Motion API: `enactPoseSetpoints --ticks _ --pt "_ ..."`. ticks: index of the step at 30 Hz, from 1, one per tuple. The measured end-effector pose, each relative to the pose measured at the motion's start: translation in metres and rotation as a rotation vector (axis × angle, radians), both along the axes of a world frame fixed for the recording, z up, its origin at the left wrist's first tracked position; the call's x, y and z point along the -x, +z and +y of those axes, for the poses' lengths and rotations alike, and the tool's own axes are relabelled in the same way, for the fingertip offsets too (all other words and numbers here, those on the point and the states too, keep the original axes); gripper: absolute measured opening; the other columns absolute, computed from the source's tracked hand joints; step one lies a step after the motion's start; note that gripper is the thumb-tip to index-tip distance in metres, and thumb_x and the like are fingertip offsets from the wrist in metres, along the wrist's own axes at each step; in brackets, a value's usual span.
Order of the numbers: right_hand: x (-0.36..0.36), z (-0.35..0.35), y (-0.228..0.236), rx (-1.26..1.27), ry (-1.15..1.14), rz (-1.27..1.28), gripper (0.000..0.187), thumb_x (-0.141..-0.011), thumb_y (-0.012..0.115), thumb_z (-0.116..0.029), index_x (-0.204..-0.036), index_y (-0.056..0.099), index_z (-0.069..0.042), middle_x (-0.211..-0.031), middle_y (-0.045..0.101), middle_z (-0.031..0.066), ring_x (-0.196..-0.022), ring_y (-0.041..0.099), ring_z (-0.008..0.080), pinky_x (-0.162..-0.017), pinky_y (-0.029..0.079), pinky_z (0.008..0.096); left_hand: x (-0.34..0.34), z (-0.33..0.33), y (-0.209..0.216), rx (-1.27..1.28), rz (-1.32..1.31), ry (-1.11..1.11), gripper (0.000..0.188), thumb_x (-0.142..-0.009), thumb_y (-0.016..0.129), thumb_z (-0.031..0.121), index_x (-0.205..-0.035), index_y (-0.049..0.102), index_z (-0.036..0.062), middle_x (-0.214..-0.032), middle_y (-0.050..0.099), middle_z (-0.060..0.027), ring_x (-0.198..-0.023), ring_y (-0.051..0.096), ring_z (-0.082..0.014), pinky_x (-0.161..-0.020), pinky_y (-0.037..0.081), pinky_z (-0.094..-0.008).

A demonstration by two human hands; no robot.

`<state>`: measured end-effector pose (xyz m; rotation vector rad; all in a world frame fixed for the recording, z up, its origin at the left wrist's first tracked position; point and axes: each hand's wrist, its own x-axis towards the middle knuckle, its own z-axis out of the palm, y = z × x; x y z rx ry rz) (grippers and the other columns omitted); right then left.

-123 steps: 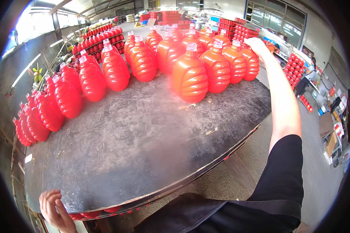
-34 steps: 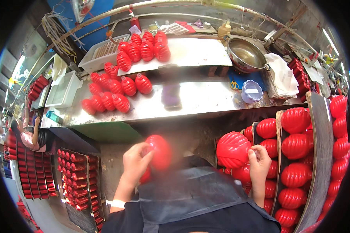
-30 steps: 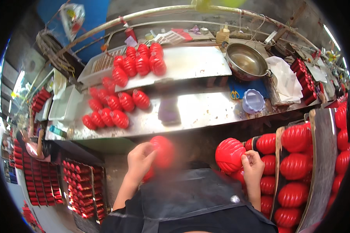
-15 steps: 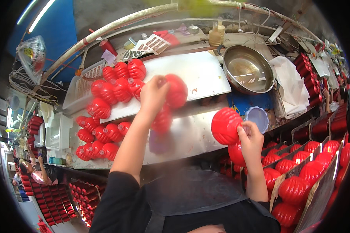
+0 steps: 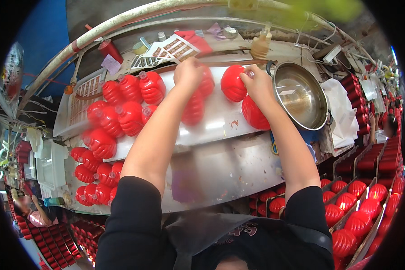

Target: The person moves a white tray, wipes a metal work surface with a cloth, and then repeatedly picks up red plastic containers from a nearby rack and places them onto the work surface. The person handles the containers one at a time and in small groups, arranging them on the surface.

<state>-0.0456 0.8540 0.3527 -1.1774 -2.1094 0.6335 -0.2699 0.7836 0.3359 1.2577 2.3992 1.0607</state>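
Note:
My left hand [image 5: 188, 74], fingers closed, grips a red ribbed plastic bulb [image 5: 206, 82] over the white board [image 5: 213, 121]; it is blurred. A second red bulb shape lies just below it, and I cannot tell whether the two are joined. My right hand [image 5: 259, 83] pinches the clear neck of another glossy red bulb [image 5: 233, 83], held over the board's far right part. One more red bulb [image 5: 254, 113] shows beside that wrist. Several similar bulbs [image 5: 129, 118] with clear necks stand grouped on the left of the board and table.
A wide steel pan [image 5: 321, 101] stands right of the board, beside white sheeting [image 5: 339, 114]. Label sheets [image 5: 180, 46] lie behind the board. Divided boxes of red bulbs [image 5: 346, 202] fill the lower right. A pale pipe [image 5: 117, 24] arches across the back. Other people are at both sides.
My right hand has moved from above the boxes at the right up over the white board, carrying its red bulb. My left hand has shifted slightly farther away, still gripping. The view has shifted.

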Motion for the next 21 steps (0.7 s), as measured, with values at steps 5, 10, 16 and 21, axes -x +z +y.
enactPoseSetpoints --ticks 5,10,16,21 --pt "0.050 0.038 -0.019 -0.032 -0.049 -0.177 0.029 -0.085 0.071 -0.025 -0.102 0.072 -0.002 -0.097 0.072 0.0233 -0.093 0.069 0.0383 -0.084 0.053 0.0444 0.014 0.019 -0.006 0.015 -0.003 -0.057 0.030 -0.080 0.071 0.024 -0.104 0.074 0.0069 -0.102 0.072 -0.0174 -0.099 0.068 -0.0333 -0.088 0.052 -0.0418" --pt "0.080 0.055 -0.021 -0.047 -0.072 -0.180 0.028 -0.082 0.069 -0.023 -0.097 0.072 0.000 -0.094 0.071 0.0237 -0.093 0.068 0.0404 -0.085 0.052 0.0466 0.023 0.031 -0.008 0.005 -0.015 -0.073 0.029 -0.078 0.070 0.025 -0.102 0.074 0.0071 -0.098 0.072 -0.0179 -0.097 0.068 -0.0348 -0.087 0.052 -0.0433" --pt "0.098 0.076 -0.026 0.004 -0.035 -0.158 0.034 -0.086 0.069 -0.029 -0.105 0.072 -0.001 -0.096 0.072 0.0225 -0.083 0.071 0.0326 -0.081 0.054 0.0420 0.034 0.039 -0.008 0.037 0.007 -0.133 0.035 -0.078 0.070 0.030 -0.105 0.074 0.0078 -0.101 0.073 -0.0185 -0.098 0.068 -0.0350 -0.087 0.052 -0.0435" --pt "0.087 0.094 -0.034 0.025 -0.070 0.017 0.036 -0.089 0.068 -0.030 -0.109 0.072 0.000 -0.089 0.073 0.0181 -0.071 0.071 0.0247 -0.073 0.055 0.0370 0.047 0.036 -0.007 -0.134 -0.097 -0.012 0.042 -0.081 0.069 0.038 -0.111 0.074 0.0080 -0.100 0.073 -0.0203 -0.094 0.070 -0.0342 -0.086 0.053 -0.0418"
